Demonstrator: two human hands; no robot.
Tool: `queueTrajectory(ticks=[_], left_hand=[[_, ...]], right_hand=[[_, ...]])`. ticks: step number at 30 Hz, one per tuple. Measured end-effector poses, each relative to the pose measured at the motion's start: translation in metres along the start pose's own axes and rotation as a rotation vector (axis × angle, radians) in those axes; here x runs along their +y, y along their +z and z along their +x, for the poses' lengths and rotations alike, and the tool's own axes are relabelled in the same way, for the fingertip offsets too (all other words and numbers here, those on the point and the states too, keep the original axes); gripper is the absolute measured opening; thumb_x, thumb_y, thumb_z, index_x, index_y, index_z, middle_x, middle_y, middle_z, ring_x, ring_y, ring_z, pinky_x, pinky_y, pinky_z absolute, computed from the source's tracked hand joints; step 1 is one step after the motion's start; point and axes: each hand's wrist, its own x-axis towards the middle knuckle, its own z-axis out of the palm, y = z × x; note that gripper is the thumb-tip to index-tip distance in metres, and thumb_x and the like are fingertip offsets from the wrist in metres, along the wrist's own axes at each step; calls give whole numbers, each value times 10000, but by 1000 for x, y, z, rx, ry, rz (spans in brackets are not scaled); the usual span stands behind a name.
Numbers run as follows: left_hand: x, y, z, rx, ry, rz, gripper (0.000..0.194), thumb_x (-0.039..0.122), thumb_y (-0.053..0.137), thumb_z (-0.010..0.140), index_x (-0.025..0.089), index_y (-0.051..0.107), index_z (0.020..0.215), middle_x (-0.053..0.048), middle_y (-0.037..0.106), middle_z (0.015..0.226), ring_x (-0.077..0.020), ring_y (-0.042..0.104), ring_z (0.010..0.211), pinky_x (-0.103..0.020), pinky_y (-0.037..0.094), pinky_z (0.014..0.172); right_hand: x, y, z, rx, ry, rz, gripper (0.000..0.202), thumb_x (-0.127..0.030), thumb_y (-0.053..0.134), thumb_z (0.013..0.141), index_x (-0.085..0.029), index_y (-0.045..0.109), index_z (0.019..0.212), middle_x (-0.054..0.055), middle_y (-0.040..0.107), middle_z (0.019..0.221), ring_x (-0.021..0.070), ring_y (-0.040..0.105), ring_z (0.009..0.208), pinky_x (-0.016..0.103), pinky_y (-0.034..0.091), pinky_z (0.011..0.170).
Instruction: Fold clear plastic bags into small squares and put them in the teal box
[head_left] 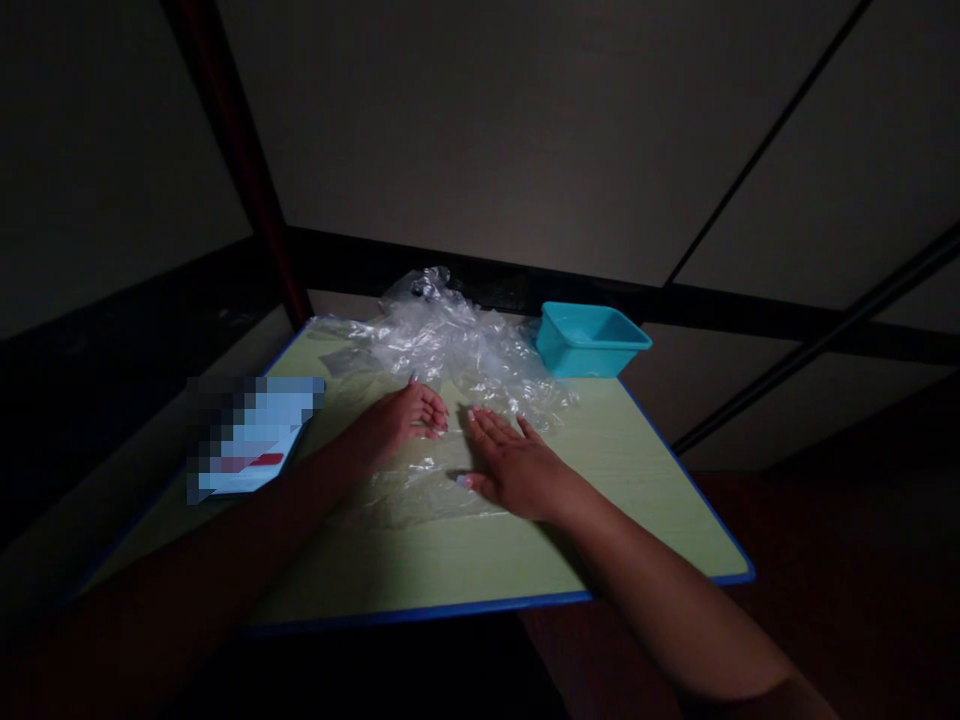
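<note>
A clear plastic bag (420, 480) lies spread thin over the middle of the table, and more crumpled clear plastic (457, 340) is heaped behind it. My right hand (514, 462) rests palm down on the flat plastic, its fingers stretched out and the thumb apart. Just left of it, my left hand (405, 415) is turned on its side above the plastic, fingers loosely curled and apart, with nothing visible in them. Whether the left hand touches the plastic I cannot tell.
A turquoise plastic basin (592, 345) stands at the table's back right corner. At the left edge lies a lit, partly blurred screen device (262, 440). The pale table (465, 570) has a blue edge. A dark panelled wall (480, 130) rises behind it.
</note>
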Motion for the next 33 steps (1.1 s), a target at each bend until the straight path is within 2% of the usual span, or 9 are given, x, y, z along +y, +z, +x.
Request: queueTrajectory(ticks=[3,6,8,13,19,22,26,33], left_hand=[[6,3,-3,28,-80,-52,585,690,407,817,140,586,732,-58,632,697,-186,601,706,-336,483,722],[7,5,-6,53,-165,-18,550,650,425,835,135,590,733,-61,644,685,-191,620,709,-342,481,753],[7,6,-7,90,-175,10,517,614,441,847,132,587,728,-61,643,671,-191,626,699,-342,482,758],[16,6,-8,197,-97,-52,537,631,423,840,135,580,709,-60,627,643,-179,612,604,-329,492,669],[30,6,-8,393,-43,-162,553,611,357,871,148,544,634,-33,566,557,-144,537,511,-277,455,550],[31,5,-9,414,-37,-182,558,582,330,895,148,540,614,-33,554,540,-140,524,496,-264,436,530],[31,4,-9,407,-28,-182,586,523,249,937,145,546,601,-35,545,525,-140,522,482,-260,426,528],[30,4,-8,426,25,-169,579,468,237,951,148,543,579,-35,543,545,-125,487,465,-249,398,501]], right_hand=[[1,2,2,-31,-40,18,767,-552,331,926,-115,79,1503,103,6,1545,251,34,1438,532,58,1143],[2,4,4,-107,-27,34,807,-574,364,908,-100,89,1501,141,-53,1536,287,-21,1429,532,87,1136],[2,4,6,-132,-11,43,826,-574,381,903,-89,80,1501,167,-79,1528,300,-41,1423,522,102,1134],[2,1,5,-93,-33,44,787,-563,365,917,-138,64,1506,128,-79,1541,280,-46,1429,545,51,1130],[-8,2,2,-42,-200,93,766,-621,364,897,-255,77,1505,84,-141,1539,289,-76,1427,587,6,1105],[-15,7,2,-46,-284,100,750,-628,371,892,-278,106,1500,71,-120,1545,279,-71,1431,605,-29,1091],[-19,10,5,-96,-297,111,749,-626,371,893,-248,142,1497,90,-86,1549,283,-53,1435,627,-44,1074],[-8,5,8,24,-222,102,704,-571,389,912,-279,129,1497,56,-114,1554,304,-86,1428,654,-35,1060]])
